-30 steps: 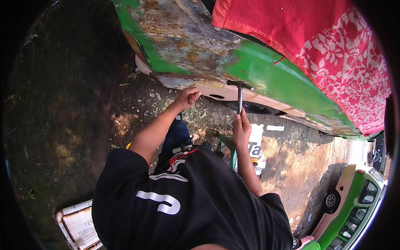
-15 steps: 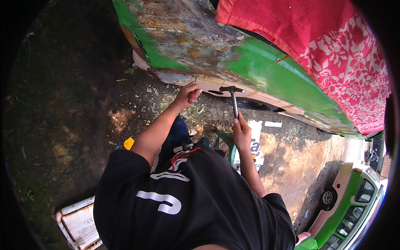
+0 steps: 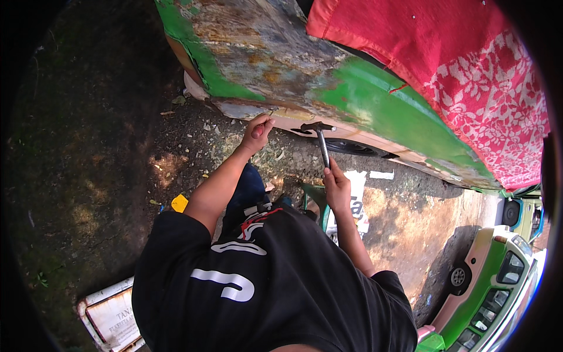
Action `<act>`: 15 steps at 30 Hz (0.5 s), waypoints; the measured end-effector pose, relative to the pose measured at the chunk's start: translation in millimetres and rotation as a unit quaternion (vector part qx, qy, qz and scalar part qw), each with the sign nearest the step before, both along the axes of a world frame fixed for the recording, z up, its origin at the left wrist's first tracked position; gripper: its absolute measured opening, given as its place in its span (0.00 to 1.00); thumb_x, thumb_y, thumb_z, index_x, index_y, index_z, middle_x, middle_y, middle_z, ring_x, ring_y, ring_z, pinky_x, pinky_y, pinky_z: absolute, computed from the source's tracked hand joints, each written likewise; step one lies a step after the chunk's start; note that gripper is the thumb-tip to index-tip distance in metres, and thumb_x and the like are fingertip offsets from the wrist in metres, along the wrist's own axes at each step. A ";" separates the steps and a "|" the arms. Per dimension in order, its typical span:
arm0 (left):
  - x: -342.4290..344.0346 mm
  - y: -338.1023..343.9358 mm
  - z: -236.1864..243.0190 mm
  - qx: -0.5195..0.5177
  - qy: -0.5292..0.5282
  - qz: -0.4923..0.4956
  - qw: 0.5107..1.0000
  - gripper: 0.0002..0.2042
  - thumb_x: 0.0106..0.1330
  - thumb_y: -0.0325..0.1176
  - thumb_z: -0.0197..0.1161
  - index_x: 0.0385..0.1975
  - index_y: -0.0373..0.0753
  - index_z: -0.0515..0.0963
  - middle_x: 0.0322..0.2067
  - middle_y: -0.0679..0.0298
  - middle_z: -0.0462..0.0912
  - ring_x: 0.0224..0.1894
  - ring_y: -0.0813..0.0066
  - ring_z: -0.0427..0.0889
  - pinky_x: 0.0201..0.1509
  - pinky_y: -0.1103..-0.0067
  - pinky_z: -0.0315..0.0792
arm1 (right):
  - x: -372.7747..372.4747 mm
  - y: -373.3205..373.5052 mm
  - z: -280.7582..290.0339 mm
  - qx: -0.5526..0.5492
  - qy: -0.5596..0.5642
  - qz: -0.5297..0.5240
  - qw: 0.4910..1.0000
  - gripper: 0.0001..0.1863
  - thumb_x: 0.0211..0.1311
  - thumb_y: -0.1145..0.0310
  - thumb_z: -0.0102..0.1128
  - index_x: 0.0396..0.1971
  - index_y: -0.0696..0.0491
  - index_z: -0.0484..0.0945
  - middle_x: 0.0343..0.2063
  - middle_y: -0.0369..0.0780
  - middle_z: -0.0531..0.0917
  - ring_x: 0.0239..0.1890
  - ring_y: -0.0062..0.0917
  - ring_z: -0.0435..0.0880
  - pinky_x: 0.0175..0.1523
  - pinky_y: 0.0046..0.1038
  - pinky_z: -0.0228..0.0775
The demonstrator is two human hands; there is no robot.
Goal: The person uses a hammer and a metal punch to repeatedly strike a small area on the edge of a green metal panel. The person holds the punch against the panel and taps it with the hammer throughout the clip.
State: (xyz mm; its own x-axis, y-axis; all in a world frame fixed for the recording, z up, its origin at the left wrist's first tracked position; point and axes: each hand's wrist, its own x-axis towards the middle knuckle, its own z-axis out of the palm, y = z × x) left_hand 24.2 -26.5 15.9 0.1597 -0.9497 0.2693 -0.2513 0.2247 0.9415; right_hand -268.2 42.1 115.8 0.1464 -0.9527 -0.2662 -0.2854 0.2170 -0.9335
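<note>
My left hand point(image 3: 253, 136) is closed round a tool with a red handle point(image 3: 257, 131), held near the lower edge of the vehicle body point(image 3: 281, 64). The tool's working end is mostly hidden by my fingers and too small to make out. In my right hand point(image 3: 338, 189) is a hammer point(image 3: 324, 149), gripped by its metal handle with the head up, to the right of the left hand and apart from the tool. The body panel in front is green with bare, rusty and brownish patches, and a pale pink strip point(image 3: 346, 130) runs along its bottom.
A red cloth with white flowers point(image 3: 469, 100) drapes over the vehicle, above its wheel point(image 3: 350, 146). On the littered ground lie a yellow piece point(image 3: 179, 203) and a white bag point(image 3: 356, 182). A rusty white sign point(image 3: 114, 314) is lower left; a green and white van point(image 3: 492, 287) stands right.
The hammer has shifted left and tilted slightly toward my left hand. My left hand has moved a little to the left, still gripping the red-handled tool.
</note>
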 end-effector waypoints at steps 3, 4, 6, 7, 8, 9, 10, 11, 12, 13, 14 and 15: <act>2.1 0.7 -2.1 0.003 0.043 -0.004 0.999 0.11 0.69 0.29 0.58 0.25 0.33 0.69 0.23 0.62 0.67 0.27 0.71 0.67 0.36 0.77 0.64 | 1.2 -0.6 2.4 0.011 -0.012 0.002 1.000 0.23 0.71 0.66 0.55 0.64 0.53 0.71 0.27 0.31 0.76 0.29 0.12 0.70 0.36 0.17 0.67; 1.2 2.4 -1.9 -0.012 0.037 -0.006 0.999 0.10 0.69 0.29 0.58 0.25 0.33 0.69 0.23 0.62 0.67 0.27 0.71 0.67 0.36 0.77 0.64 | 1.1 -0.7 2.6 0.009 -0.007 0.004 1.000 0.23 0.71 0.66 0.55 0.64 0.53 0.71 0.27 0.31 0.76 0.29 0.12 0.70 0.35 0.17 0.66; -1.2 4.7 2.0 -0.035 0.017 -0.006 0.999 0.10 0.69 0.28 0.58 0.25 0.32 0.68 0.24 0.62 0.68 0.27 0.71 0.67 0.35 0.77 0.65 | 1.0 -1.3 4.1 0.013 0.005 0.008 1.000 0.23 0.71 0.66 0.55 0.64 0.53 0.71 0.27 0.30 0.75 0.28 0.12 0.70 0.35 0.17 0.66; -3.4 4.6 3.9 -0.043 0.003 -0.005 0.999 0.11 0.69 0.28 0.58 0.25 0.32 0.68 0.23 0.62 0.68 0.27 0.70 0.68 0.35 0.77 0.65 | 1.2 -2.2 7.0 0.017 0.010 0.011 1.000 0.23 0.71 0.66 0.55 0.64 0.53 0.71 0.27 0.30 0.75 0.28 0.12 0.69 0.35 0.17 0.65; -4.8 4.6 3.8 -0.052 -0.011 -0.003 0.999 0.11 0.69 0.28 0.58 0.25 0.32 0.68 0.23 0.61 0.68 0.27 0.70 0.68 0.35 0.77 0.65 | 1.3 -3.3 9.8 0.021 0.016 0.014 1.000 0.23 0.71 0.66 0.55 0.64 0.53 0.71 0.27 0.30 0.75 0.28 0.12 0.69 0.34 0.17 0.65; -5.8 5.1 2.1 -0.060 -0.018 -0.005 0.998 0.11 0.69 0.28 0.58 0.25 0.32 0.67 0.24 0.62 0.68 0.28 0.71 0.68 0.36 0.77 0.65 | 2.0 -3.4 11.7 0.017 0.011 0.013 1.000 0.23 0.71 0.67 0.55 0.64 0.54 0.71 0.26 0.29 0.74 0.27 0.11 0.68 0.33 0.16 0.63; -7.2 5.8 0.0 -0.069 -0.024 -0.007 0.997 0.11 0.69 0.27 0.57 0.25 0.33 0.66 0.26 0.62 0.69 0.29 0.71 0.68 0.37 0.78 0.66 | 3.5 -3.0 13.2 0.013 0.006 0.012 1.000 0.23 0.71 0.67 0.55 0.63 0.56 0.70 0.25 0.29 0.73 0.26 0.10 0.67 0.31 0.16 0.62; -7.9 6.8 -4.6 -0.077 -0.031 -0.009 0.996 0.11 0.69 0.27 0.57 0.25 0.33 0.65 0.27 0.63 0.69 0.30 0.72 0.68 0.38 0.78 0.66 | 4.5 -2.7 14.0 0.008 0.000 0.011 1.000 0.23 0.71 0.67 0.55 0.63 0.58 0.70 0.24 0.28 0.72 0.25 0.09 0.66 0.29 0.15 0.60; -9.6 8.2 -9.3 -0.076 -0.037 -0.010 0.996 0.10 0.68 0.26 0.58 0.26 0.33 0.65 0.28 0.62 0.69 0.30 0.70 0.68 0.39 0.78 0.66 | 4.2 -2.4 12.6 -0.003 0.001 0.017 1.000 0.23 0.71 0.67 0.55 0.63 0.58 0.70 0.25 0.28 0.72 0.25 0.10 0.66 0.30 0.16 0.60; -12.2 9.9 -14.1 -0.076 -0.043 -0.011 0.996 0.10 0.67 0.25 0.59 0.27 0.33 0.65 0.29 0.62 0.69 0.31 0.69 0.68 0.39 0.77 0.67 | 3.5 -1.7 9.0 -0.014 0.002 0.024 1.000 0.23 0.71 0.67 0.55 0.63 0.58 0.70 0.25 0.28 0.72 0.25 0.10 0.66 0.30 0.16 0.61; -15.7 10.9 -17.9 -0.076 -0.048 -0.013 0.996 0.10 0.67 0.25 0.60 0.28 0.33 0.65 0.30 0.61 0.69 0.32 0.68 0.69 0.40 0.77 0.67 | 2.1 -1.3 5.4 -0.025 0.003 0.030 0.999 0.23 0.71 0.67 0.55 0.63 0.57 0.71 0.25 0.28 0.72 0.26 0.10 0.66 0.31 0.16 0.61; -18.7 12.0 -21.6 -0.091 -0.067 -0.014 0.993 0.09 0.65 0.24 0.61 0.28 0.34 0.66 0.30 0.60 0.69 0.32 0.65 0.70 0.39 0.76 0.68 | 0.3 -0.6 1.0 -0.039 0.012 0.045 0.998 0.23 0.71 0.68 0.55 0.63 0.57 0.71 0.25 0.27 0.72 0.26 0.10 0.66 0.31 0.16 0.62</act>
State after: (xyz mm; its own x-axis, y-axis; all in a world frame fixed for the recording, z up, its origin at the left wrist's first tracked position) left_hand 5.5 -14.5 -5.7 0.0842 -0.8868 0.4545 -0.3631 0.3974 0.8428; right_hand -267.9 41.6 116.8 0.2263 -0.9542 -0.1954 -0.3236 0.1156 -0.9391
